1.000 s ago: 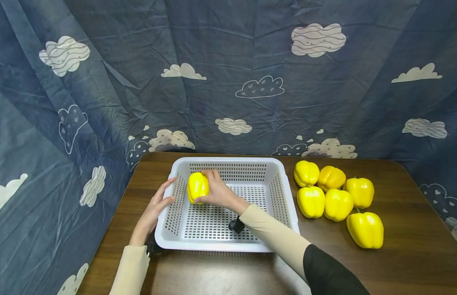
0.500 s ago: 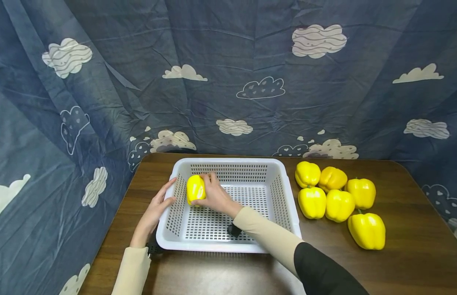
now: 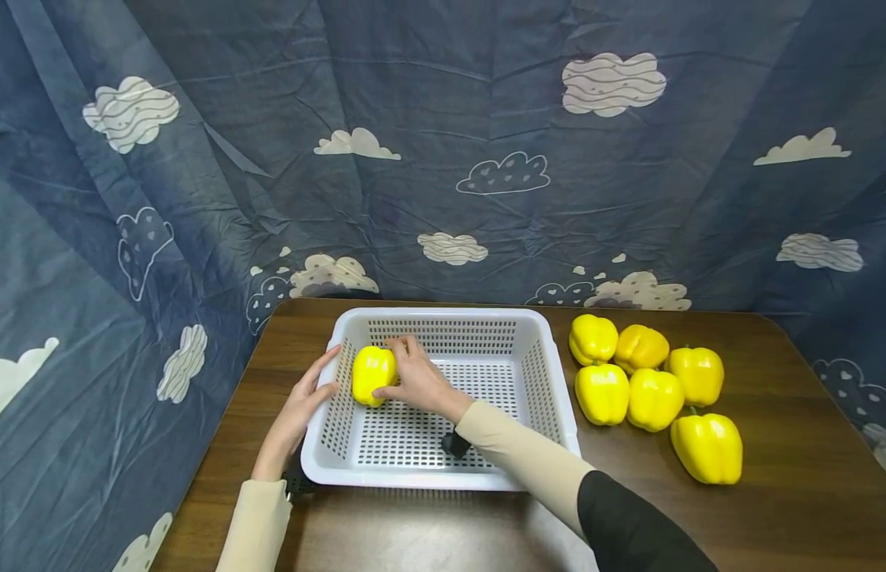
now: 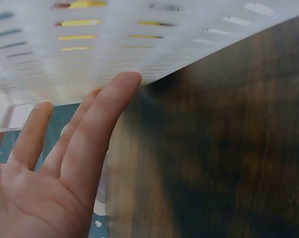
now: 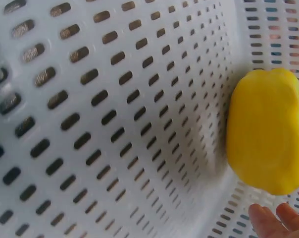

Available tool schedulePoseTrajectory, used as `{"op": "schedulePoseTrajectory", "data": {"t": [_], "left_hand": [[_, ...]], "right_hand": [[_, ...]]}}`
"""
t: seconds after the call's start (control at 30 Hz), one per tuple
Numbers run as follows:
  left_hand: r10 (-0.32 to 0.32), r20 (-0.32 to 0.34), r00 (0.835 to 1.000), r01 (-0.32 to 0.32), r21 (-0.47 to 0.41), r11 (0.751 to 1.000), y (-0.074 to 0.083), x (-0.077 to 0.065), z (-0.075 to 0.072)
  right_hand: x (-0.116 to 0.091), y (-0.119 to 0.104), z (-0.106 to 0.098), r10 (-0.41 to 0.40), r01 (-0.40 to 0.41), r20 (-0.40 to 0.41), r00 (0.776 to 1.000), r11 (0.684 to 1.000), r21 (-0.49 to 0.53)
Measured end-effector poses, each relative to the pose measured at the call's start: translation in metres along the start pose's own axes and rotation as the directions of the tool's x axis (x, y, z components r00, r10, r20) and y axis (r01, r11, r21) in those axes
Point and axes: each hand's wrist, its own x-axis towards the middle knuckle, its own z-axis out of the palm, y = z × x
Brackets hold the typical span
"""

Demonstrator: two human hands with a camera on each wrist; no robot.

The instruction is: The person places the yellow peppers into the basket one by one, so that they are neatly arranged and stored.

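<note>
Since the frame half a second ago, the yellow pepper (image 3: 372, 375) is sitting further left and a touch nearer in the white basket (image 3: 443, 478), while my right hand (image 3: 423, 386) is staying about where it was. Pepper is now standing by the left wall, over toward the far half; not able to tell if it's fully seated on the floor.

Right hand: reading it as released. Thumb and fingers are spreading on the pepper's right side, and the right wrist view is showing fingertips apart from it. Thumb is overlapping its edge from the head view, so last contact is unclear.

Left hand (image 3: 297, 410): fingers extending, touching the outside of the left rim, gripping nothing.

Doing this well, I think: letting the pepper settle before lifting, backing the right hand off to the right so the thumb isn't dragging or tipping it, keeping left-hand pressure light so the basket isn't sliding.

Six more peppers (image 3: 655, 400) are sitting on the counter (image 3: 793, 453), right of the basket.
</note>
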Motion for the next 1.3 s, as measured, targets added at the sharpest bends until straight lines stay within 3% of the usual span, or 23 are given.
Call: {"op": "schedulePoseTrajectory", "data": {"t": [0.27,0.47,0.87,1.3], "left_hand": [[-0.008,-0.005,1.0,0.008,-0.011,1.0,0.0,-0.001,0.001],[-0.008,-0.002,1.0,0.008,-0.02,1.0,0.0,-0.002,0.0],[-0.024,0.013,1.0,0.024,0.003,1.0,0.0,-0.002,-0.001],[-0.04,0.043,0.998,0.04,0.02,0.999,0.001,-0.001,-0.002]], "right_hand": [[-0.004,0.001,-0.016,0.023,-0.023,0.001,1.0,1.0,0.009],[-0.011,0.003,-0.035,0.026,-0.025,-0.013,1.0,0.996,0.081],[-0.041,0.017,-0.073,0.041,-0.02,-0.095,0.995,0.976,0.216],[-0.081,0.026,-0.104,-0.038,0.085,-0.179,0.983,0.961,0.264]]}}
